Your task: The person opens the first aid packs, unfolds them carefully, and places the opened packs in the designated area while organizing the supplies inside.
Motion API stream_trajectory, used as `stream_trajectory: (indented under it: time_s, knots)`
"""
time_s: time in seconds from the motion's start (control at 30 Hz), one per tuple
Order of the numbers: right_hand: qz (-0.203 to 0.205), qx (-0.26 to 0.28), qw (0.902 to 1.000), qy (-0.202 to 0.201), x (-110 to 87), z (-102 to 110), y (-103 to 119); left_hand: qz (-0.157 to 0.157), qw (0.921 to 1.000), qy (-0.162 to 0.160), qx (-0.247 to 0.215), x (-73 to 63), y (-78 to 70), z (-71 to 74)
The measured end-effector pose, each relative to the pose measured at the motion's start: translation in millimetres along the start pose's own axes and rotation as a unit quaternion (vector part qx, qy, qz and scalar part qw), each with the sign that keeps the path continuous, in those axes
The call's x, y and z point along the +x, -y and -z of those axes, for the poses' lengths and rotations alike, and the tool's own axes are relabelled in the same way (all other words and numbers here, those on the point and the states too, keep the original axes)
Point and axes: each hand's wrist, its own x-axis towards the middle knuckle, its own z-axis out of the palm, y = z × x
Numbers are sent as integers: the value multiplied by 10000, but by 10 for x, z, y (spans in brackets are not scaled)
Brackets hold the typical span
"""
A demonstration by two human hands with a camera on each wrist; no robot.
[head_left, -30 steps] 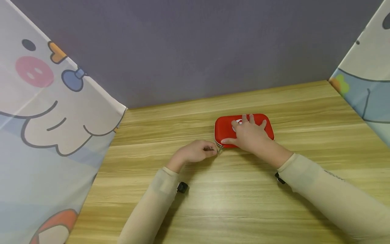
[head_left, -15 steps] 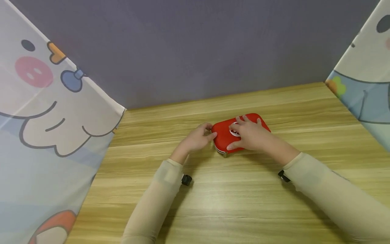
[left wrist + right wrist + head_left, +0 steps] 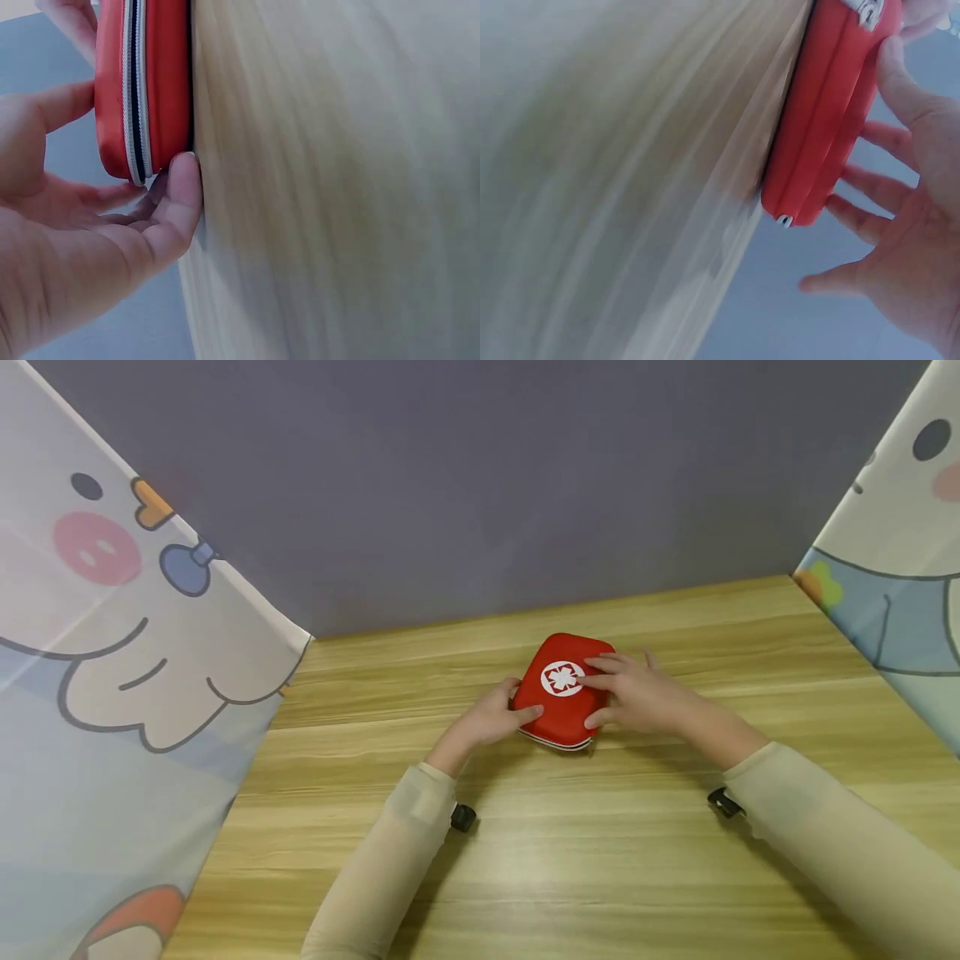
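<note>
A red zip-up first-aid case (image 3: 558,718) with a white round emblem lies on the wooden table, turned so a short zipped end faces me. My left hand (image 3: 491,717) grips its left side, thumb on the lid and fingers curled low against the edge. In the left wrist view, the zip (image 3: 136,97) runs along the side in pale double rows. My right hand (image 3: 645,695) lies over the case's right side with straight, spread fingers touching the lid. A metal zip pull (image 3: 869,13) sits at a corner in the right wrist view; another zip slider (image 3: 784,220) shows at the far end.
The wooden table (image 3: 585,868) meets a grey-purple wall (image 3: 525,485) behind the case. Cartoon-printed cloth panels (image 3: 165,635) flank the table on the left and right. Black wrist cameras (image 3: 462,817) hang below both sleeves.
The case has turned counter-clockwise, from lying sideways to pointing away from me. My left hand has left the zip pull and gripped the case's side; my right hand has slid toward its right edge.
</note>
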Motion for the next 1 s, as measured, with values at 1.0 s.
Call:
stream_trajectory:
  time_s: [1.0]
  knots:
    - [-113,883,9958,-203,-134,-51,158,562,9960,-92,-682,-55,-51,13]
